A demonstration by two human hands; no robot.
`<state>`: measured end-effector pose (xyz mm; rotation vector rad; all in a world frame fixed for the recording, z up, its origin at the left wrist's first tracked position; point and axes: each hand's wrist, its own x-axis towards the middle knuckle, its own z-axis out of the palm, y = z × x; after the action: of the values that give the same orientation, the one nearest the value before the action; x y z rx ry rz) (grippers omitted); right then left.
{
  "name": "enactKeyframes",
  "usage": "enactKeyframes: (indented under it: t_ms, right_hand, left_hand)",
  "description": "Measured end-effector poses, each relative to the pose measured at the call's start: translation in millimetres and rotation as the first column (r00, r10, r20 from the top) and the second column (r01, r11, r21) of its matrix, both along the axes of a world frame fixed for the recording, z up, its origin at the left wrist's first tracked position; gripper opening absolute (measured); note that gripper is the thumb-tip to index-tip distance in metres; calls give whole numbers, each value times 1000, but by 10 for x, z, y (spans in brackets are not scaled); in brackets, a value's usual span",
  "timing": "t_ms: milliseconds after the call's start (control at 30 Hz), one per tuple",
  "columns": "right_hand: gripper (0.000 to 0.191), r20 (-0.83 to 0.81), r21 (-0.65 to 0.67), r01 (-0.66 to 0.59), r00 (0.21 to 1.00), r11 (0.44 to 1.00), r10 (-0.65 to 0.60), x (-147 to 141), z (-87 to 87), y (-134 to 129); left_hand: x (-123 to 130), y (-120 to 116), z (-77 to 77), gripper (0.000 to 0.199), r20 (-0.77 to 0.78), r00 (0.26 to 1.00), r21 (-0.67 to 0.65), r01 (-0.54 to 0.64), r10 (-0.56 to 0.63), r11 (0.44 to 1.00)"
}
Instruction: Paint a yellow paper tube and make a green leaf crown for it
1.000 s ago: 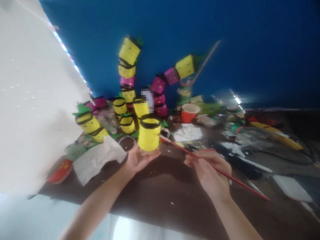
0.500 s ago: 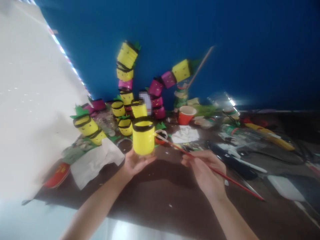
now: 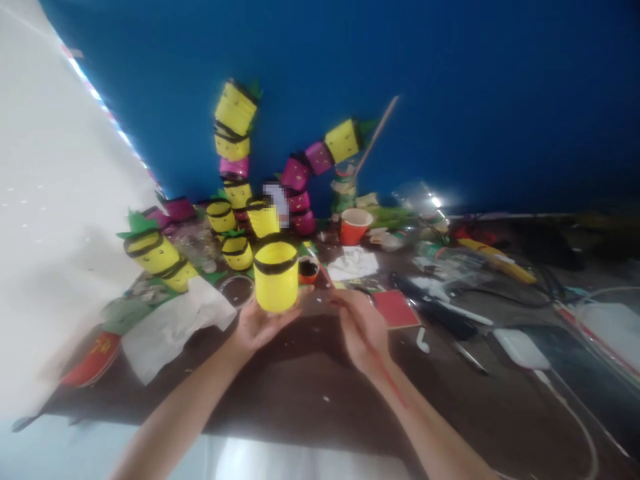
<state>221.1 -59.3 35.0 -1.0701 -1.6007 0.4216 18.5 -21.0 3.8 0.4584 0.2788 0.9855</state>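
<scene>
My left hand (image 3: 265, 323) supports a yellow cup (image 3: 276, 287) from below, with its fingers around the base. The cup stands upright and has a black band near its rim. In my right hand (image 3: 363, 327) is a thin paintbrush (image 3: 326, 275) with a red handle, slanting up and left. Its tip is apart from the yellow cup, near a small orange pot (image 3: 309, 269) of dark paint. Whether the tip touches anything I cannot tell.
Behind stand stacked yellow and purple cups (image 3: 235, 167) with green leaves. A red paper cup (image 3: 356, 227), crumpled tissue (image 3: 354, 265) and white paper (image 3: 175, 327) lie about. On the right are a red square (image 3: 397, 309), an earbud (image 3: 423, 340) and a white charger (image 3: 521, 349).
The brush tip has left the side of the yellow cup and now points up and away past it. My right hand has turned, uncovering the red square. The whole view has shifted slightly.
</scene>
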Motion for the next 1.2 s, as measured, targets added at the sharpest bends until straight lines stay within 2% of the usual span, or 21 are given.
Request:
enactKeyframes:
  t_ms: [100, 267, 533, 700, 800, 900, 1000, 1100, 1200]
  right_hand:
    - [26, 201, 131, 17, 979, 991, -44, -143, -90, -46]
    - [20, 405, 175, -60, 914, 983, -17, -329, -187, -126]
    - [28, 489, 143, -123, 871, 982, 38, -346, -162, -178]
    - [34, 485, 94, -180, 867, 979, 113, -314, -182, -185]
    - [37, 540, 109, -158, 838, 981, 75, -253, -160, -170]
    - [36, 628, 130, -118, 779, 984, 11, -69, -91, -140]
    - [35, 704, 52, -119, 708, 991, 48, 317, -3, -115]
    - [32, 756, -46, 50, 655, 998, 2, 828, 46, -122]
    - [30, 819, -210, 163, 567, 964, 82, 1261, 21, -165]
  left_hand:
    - [43, -33, 33, 62, 11, 999, 35, 48, -48, 998]
    - [92, -70, 35, 71, 31, 999, 40, 9, -10, 999]
    - [84, -64, 1, 74, 46, 998, -1, -43, 43, 999]
    - [45, -55, 14, 76, 50, 998, -31, -22, 24, 999]
    - [6, -55, 18, 71, 37, 999, -42, 11, -9, 999]
    - [-22, -59, 20, 59, 38, 998, -43, 44, -43, 998]
    - [-36, -61, 31, 50, 46, 996, -33, 82, -80, 996]
    - [-43, -54, 43, 51, 54, 991, -47, 129, -126, 991]
    - [-37, -43, 50, 56, 59, 987, -64, 153, -149, 986]
